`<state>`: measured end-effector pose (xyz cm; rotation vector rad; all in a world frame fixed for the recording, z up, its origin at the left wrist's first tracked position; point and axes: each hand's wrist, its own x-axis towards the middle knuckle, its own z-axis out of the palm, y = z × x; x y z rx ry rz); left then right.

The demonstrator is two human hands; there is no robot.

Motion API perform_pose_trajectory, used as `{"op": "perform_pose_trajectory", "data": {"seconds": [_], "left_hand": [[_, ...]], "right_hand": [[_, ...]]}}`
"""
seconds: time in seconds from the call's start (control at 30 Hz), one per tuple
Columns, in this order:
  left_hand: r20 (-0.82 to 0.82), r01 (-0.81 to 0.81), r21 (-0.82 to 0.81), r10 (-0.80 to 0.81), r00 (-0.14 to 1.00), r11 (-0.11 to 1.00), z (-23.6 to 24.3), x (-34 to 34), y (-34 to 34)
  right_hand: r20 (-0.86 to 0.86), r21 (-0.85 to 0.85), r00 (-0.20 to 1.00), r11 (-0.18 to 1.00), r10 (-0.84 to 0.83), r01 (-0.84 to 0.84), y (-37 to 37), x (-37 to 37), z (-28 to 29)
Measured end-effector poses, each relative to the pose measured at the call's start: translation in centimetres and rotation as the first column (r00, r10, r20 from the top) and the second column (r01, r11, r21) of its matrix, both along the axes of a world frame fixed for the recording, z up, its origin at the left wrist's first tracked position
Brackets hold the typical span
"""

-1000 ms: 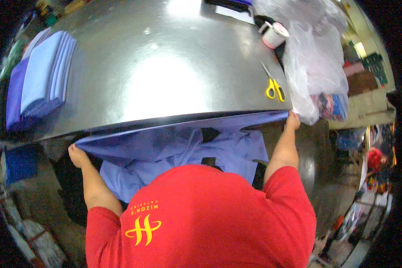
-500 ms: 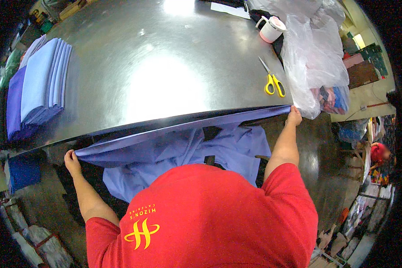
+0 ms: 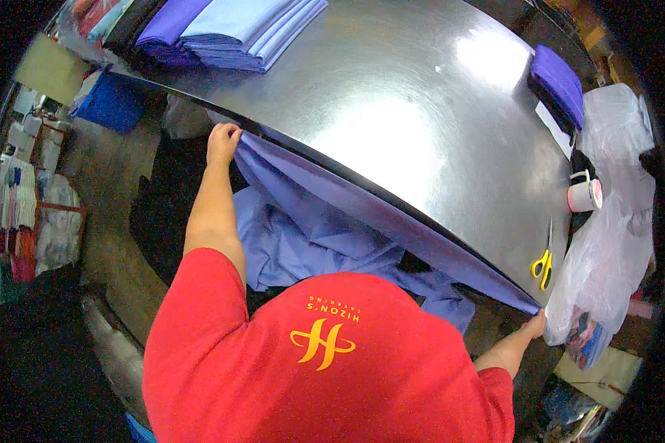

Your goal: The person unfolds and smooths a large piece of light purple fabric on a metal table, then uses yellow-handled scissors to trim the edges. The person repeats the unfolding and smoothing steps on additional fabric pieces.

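A large periwinkle-blue cloth [image 3: 295,240] is stretched along the near edge of the metal table. Its far edge is taut between my two hands, while the rest sags in loose folds in front of my body. My left hand [image 3: 224,143] is closed, pinching the cloth's left corner just off the table edge. At the other end, my right hand [image 3: 535,325] grips the right corner beside the table's near right corner. Part of the cloth is hidden behind my red shirt.
The shiny metal table [image 3: 310,103] carries folded light-blue cloths [image 3: 255,33] at far left. Yellow-handled scissors [image 3: 543,267], a white mug [image 3: 585,193] and clear plastic bags [image 3: 606,244] are at right. Purple folded cloth [image 3: 558,81] sits far right. A blue bin [image 3: 111,102] stands at left.
The view has turned to the left, so the table now slants down to the right. Both hands still hold the cloth's edge, stretched along the table edge.
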<state>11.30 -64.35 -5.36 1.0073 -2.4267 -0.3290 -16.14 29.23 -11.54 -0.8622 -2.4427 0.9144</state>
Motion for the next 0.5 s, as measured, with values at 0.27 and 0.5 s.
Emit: {"op": "perform_pose_trajectory", "data": {"seconds": [0.27, 0.5], "left_hand": [[0.025, -0.127, 0.056, 0.125, 0.992, 0.990, 2.0, -1.9, 0.1], [0.124, -0.153, 0.039, 0.147, 0.981, 0.987, 2.1, -2.3, 0.1]], "right_hand": [[0.149, -0.111, 0.978, 0.980, -0.149, 0.166, -0.5, -0.5, 0.8], [-0.038, -0.224, 0.993, 0.969, -0.115, 0.104, -1.6, 0.7, 1.3]]}}
